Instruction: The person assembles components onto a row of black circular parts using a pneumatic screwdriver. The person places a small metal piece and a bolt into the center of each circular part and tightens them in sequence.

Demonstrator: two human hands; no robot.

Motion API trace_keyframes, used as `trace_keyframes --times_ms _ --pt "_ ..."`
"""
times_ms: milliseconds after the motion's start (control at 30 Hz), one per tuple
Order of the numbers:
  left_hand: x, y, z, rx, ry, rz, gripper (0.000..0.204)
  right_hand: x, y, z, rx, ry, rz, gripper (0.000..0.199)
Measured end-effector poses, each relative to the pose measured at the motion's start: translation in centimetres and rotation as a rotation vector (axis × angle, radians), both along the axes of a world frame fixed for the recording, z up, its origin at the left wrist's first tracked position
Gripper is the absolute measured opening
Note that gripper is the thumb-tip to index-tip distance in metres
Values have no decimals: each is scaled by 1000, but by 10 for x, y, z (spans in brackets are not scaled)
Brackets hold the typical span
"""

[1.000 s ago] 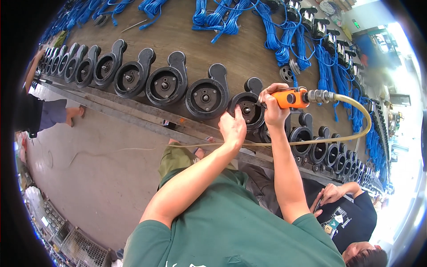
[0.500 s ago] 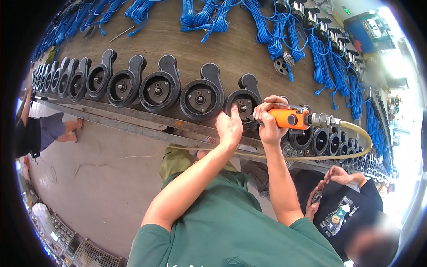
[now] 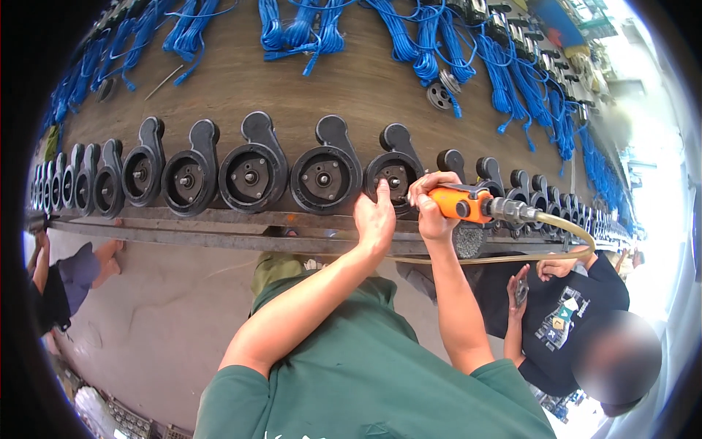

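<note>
In front of me a black round housing (image 3: 373, 162) with a stubby arm stands in a long row of like ones at the table's near edge. My left hand (image 3: 376, 223) grips its lower left rim. The thumb reaches into the recess beside the centre shaft; the other fingers are mostly hidden. My right hand (image 3: 436, 212) is wrapped round an orange air tool (image 3: 459, 204), whose tip points left toward the same housing. Whether the tip touches it is hidden by the fingers. A yellowish hose (image 3: 574, 227) runs from the tool's metal coupling.
More black housings (image 3: 252, 175) line both sides. Bundles of blue cord (image 3: 322, 33) lie across the brown table (image 3: 241, 91), with a grey pulley wheel (image 3: 440, 95). A co-worker (image 3: 541, 307) holding a small part is close at my right; another person (image 3: 73, 274) is far left.
The view has shifted, showing more of the row at the right. Both hands stay at the same housing, and the air tool sits at a slightly different angle.
</note>
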State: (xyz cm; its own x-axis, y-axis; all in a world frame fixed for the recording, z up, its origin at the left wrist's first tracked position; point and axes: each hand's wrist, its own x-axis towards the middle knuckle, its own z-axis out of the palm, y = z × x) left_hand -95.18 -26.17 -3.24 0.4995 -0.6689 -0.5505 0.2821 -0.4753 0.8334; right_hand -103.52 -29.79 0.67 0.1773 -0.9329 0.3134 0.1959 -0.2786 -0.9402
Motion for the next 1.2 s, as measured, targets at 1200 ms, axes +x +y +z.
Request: trace_keyframes --times_ms 1200 --pt "-63 -58 45 -526 -1398 -1177 38 -175 -6 23 44 -160 -226 21"
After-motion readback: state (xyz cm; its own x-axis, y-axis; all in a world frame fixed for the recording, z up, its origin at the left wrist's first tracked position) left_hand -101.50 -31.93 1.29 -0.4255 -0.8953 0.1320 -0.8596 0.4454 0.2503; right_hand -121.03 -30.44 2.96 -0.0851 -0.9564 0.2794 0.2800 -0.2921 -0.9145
